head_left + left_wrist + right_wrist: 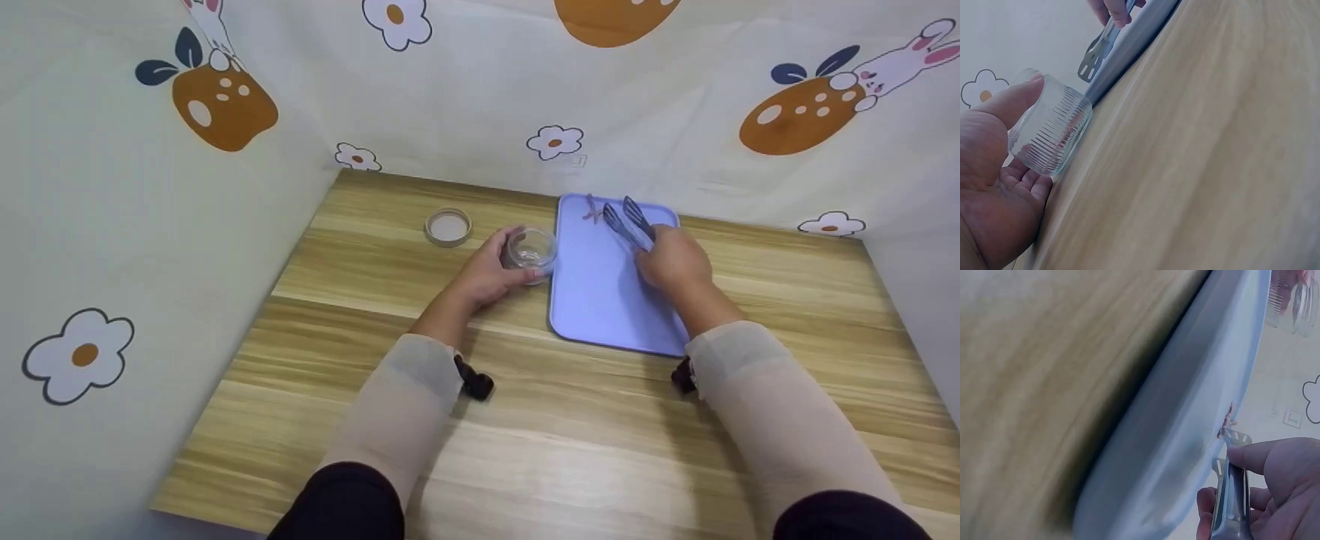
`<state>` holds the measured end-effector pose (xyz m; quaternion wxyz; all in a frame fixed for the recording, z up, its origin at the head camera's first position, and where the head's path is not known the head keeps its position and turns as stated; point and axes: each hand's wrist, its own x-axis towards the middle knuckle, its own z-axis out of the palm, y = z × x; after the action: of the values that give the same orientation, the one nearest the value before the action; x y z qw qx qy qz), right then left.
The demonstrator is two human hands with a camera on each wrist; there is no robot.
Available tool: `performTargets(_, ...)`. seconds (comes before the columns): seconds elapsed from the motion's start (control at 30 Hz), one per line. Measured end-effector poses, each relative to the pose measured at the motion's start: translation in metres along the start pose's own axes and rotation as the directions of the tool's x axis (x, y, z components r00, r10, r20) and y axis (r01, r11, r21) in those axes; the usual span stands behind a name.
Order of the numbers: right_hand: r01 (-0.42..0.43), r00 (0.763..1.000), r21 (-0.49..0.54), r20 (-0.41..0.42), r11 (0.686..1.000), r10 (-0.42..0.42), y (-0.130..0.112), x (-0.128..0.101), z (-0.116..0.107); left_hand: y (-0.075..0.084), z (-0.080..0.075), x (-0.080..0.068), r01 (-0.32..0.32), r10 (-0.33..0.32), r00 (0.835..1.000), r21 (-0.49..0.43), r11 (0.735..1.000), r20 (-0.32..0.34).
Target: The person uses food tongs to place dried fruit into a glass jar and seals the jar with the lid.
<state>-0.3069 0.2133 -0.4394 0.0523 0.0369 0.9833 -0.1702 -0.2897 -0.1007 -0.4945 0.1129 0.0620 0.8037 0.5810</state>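
Sleeved forearms fill the head view's foreground; beyond them, left hand [491, 274] curls round a clear ribbed jar [529, 251] standing on the table [525, 435] just left of the blue tray [600, 300]. Right hand [673, 261] grips metal tongs [628, 222], long axis pointing away toward a small pinkish item [592, 211]; lid [448, 226] lies apart, left. Left wrist view: fingers [1013, 101] wrap the jar, tray edge beside it. Right wrist view: fingers [1264, 455] pinch the tongs, tips near the pinkish item; blurred, identity unclear.
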Motion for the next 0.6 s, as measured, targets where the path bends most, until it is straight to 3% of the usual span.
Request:
performTargets(0.27,0.012,1.0,-0.036,0.0,0.999,-0.012,-0.004,0.004,-0.005,-0.002,0.001,0.003,-0.038,0.038,0.999,-0.032,0.999,0.012)
performTargets(0.6,-0.058,0.998,-0.012,0.036,0.998,0.059,-0.006,0.016,-0.012,-0.002,0.001,0.003,-0.029,0.029,1.0,-0.026,0.999,0.003)
